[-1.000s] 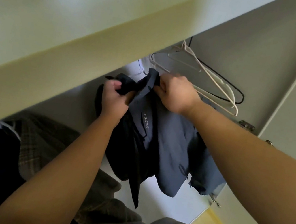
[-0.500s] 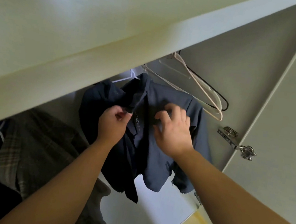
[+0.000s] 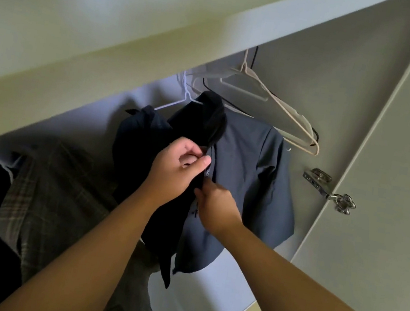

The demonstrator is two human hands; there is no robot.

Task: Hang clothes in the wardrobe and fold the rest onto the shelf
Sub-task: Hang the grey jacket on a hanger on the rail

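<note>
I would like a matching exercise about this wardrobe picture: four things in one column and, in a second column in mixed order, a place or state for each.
Things:
1. blue-grey shirt
2. plaid garment
3. beige hanger
4. metal hinge

Places or states:
A. hangs empty
B. at the door edge, far right
C. held by the left hand and the right hand
D. left of the shirt, in shadow

Pairs: 1-C, 2-D, 3-A, 4-B

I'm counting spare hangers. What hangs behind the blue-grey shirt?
Empty hangers hang behind the blue-grey shirt: a beige hanger, a pale hanger, and a black hanger showing only hook and tip. The shirt covers their lower left parts, so any others there cannot be seen.
</note>
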